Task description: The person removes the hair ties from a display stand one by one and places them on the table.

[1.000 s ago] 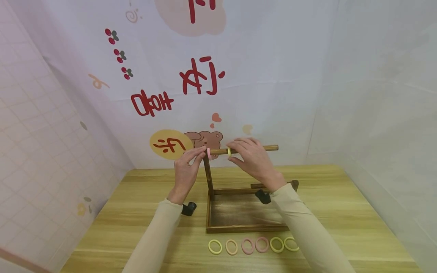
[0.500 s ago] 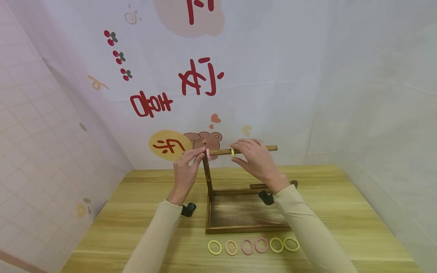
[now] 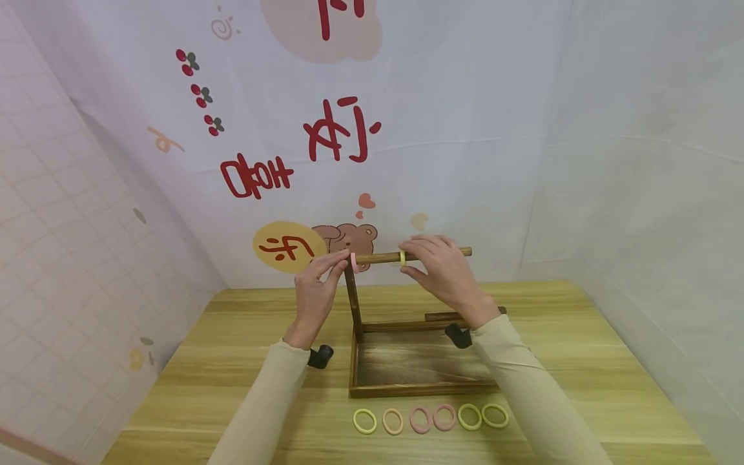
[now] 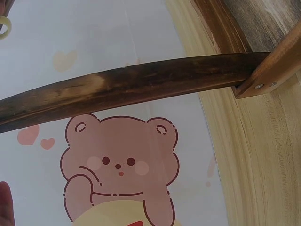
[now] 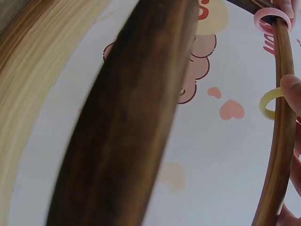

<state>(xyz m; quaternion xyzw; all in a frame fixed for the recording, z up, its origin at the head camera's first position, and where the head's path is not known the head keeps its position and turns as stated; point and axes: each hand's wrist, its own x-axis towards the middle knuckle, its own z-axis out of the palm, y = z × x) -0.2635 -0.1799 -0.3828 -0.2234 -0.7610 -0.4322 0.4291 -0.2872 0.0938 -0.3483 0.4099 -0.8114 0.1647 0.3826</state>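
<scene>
A dark wooden rack stands on the table, its upper rod (image 3: 380, 258) jutting to the right from a post (image 3: 353, 297). On that rod hang a pink ring (image 3: 354, 262) by the post and a yellow ring (image 3: 403, 258) farther right. My left hand (image 3: 316, 294) has thumb and fingertips at the pink ring, pinching it at the rod's left end. With my right hand (image 3: 444, 274) I pinch the yellow ring, thumb below and fingers over the rod. The right wrist view shows the thumb against the yellow ring (image 5: 270, 104); most fingers there are cut off.
Several rings lie in a row before the rack's base (image 3: 418, 390), among them a pale orange ring (image 3: 392, 422) and a pink ring (image 3: 420, 419). A shorter wooden bar (image 3: 443, 316) sits low at the back right, partly behind my right arm. A printed wall cloth hangs behind.
My right hand has moved a little to the right along the rod, and the yellow ring with it. The left hand and the pink ring stay nearly in place.
</scene>
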